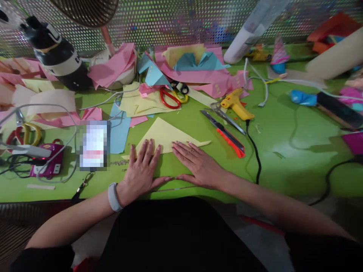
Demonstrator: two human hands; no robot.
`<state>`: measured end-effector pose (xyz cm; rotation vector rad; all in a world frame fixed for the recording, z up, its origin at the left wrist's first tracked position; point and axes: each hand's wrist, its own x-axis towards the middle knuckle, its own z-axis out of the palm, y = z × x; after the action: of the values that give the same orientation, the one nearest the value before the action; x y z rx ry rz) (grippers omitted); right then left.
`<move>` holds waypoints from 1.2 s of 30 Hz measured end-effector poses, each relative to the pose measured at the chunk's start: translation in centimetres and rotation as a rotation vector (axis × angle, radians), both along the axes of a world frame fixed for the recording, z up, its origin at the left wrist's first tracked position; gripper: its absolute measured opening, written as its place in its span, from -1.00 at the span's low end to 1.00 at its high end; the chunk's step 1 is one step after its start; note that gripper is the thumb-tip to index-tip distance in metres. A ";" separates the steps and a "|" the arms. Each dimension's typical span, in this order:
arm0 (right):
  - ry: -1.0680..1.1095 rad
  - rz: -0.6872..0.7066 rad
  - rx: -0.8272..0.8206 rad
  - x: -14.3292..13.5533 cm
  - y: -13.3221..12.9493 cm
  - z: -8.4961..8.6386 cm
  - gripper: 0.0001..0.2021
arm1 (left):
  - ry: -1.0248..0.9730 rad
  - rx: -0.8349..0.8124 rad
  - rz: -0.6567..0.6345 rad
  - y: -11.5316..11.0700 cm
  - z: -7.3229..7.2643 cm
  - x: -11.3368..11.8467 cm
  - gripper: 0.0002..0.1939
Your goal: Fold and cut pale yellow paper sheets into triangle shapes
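Observation:
A pale yellow sheet (166,134), folded to a triangle with its peak away from me, lies flat on the green table (272,158). My left hand (141,170) rests palm down, fingers spread, its fingertips on the sheet's lower left edge. Flat too is my right hand (198,164), fingers stretched out over the lower right edge. The two thumbs point at each other and nearly meet below the paper. Neither hand grips anything.
Right of the sheet lie a red cutter (231,141), scissors and a yellow glue gun (236,104). A phone (94,145) and purple power box (52,160) are at left. Coloured paper, a black bottle (62,60) and red-handled scissors (169,99) stand or lie behind.

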<state>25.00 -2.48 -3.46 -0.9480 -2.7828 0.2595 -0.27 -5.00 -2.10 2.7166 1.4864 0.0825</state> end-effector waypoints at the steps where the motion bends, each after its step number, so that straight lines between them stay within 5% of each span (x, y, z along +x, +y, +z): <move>1: 0.000 -0.002 -0.004 0.0 0.0 0.0 -0.11 | -0.003 0.000 0.000 0.0 0.0 0.0 -0.02; 31: -0.024 -0.028 0.010 0.0 0.6 0.3 -0.15 | -0.100 0.015 -0.036 0.8 0.0 -0.5 -0.07; 36: -0.007 0.054 0.045 -0.4 0.8 0.5 -0.13 | -0.096 0.021 -0.033 0.7 -0.1 -0.3 -0.06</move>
<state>24.63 -1.70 -2.95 -0.8667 -2.8112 0.2006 -0.58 -4.25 -2.24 2.7104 1.4231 0.2249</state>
